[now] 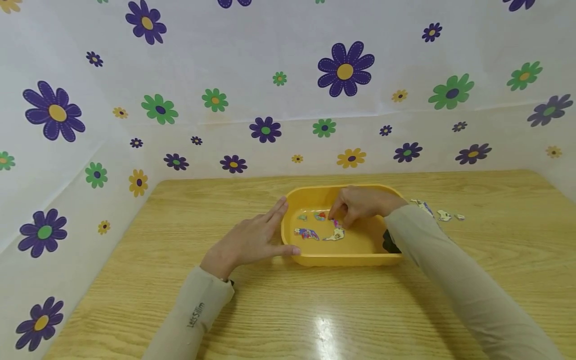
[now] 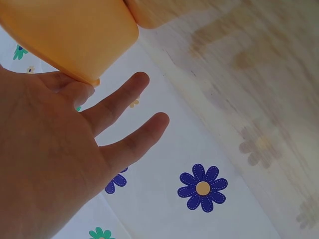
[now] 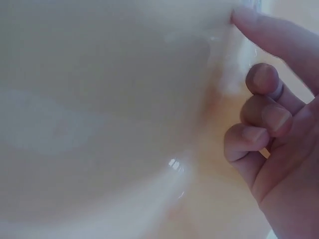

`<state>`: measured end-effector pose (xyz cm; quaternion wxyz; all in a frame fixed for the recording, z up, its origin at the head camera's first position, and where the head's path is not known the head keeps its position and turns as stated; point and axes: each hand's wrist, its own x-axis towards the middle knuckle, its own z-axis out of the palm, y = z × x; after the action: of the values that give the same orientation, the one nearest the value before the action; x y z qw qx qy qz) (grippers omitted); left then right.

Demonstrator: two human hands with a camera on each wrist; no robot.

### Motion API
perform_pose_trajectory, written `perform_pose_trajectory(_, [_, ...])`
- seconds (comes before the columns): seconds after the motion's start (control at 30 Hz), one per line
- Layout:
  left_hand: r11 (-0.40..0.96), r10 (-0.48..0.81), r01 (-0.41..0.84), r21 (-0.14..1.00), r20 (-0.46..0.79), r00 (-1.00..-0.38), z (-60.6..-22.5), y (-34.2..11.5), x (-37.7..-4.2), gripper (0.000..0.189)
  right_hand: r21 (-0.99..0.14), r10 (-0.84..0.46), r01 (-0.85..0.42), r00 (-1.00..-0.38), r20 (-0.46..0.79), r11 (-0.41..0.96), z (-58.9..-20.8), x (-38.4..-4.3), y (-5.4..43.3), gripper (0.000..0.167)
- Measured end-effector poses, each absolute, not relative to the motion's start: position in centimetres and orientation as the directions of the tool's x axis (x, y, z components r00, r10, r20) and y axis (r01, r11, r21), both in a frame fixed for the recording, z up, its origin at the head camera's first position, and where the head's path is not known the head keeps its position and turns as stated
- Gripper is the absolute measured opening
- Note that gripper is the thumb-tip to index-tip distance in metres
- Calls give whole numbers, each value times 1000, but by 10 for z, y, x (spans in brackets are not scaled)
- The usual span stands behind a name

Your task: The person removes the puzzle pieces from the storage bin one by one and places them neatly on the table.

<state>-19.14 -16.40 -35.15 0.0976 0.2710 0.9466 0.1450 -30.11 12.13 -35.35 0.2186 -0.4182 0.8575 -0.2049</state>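
Observation:
A yellow plastic tub stands on the table. My left hand rests at its left end, straight fingers along the side and thumb on the front corner rim. The left wrist view shows that hand's fingers spread beside the tub wall. My right hand reaches inside, index pointing down at a small pink-purple flat piece. In the right wrist view, its other fingers are curled in. Near it lie a cream piece, a red-blue piece and a purple-patterned piece.
Several cream flat pieces lie on the wooden table right of the tub, partly behind the right sleeve. A dark object shows in the tub beside that sleeve. A flower-printed sheet stands behind and at the sides.

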Motion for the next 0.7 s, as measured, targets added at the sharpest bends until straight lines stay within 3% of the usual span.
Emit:
perform_pose_trajectory(0.2, [811, 541, 482, 332, -112, -833, -351, -163, -192, 104, -477, -816, -680, -555, -160, 557, -353, -300, 119, 28])
perform_pose_trajectory(0.4, [817, 534, 474, 328, -122, -837, -351, -163, -191, 105, -521, -833, -683, -543, -107, 513, -349, -300, 121, 23])
perform_pose_trajectory(0.7, [817, 540, 487, 310, -113, -834, -350, -164, -192, 105, -553, -796, -635, -599, -87, 539, -326, -298, 136, 26])
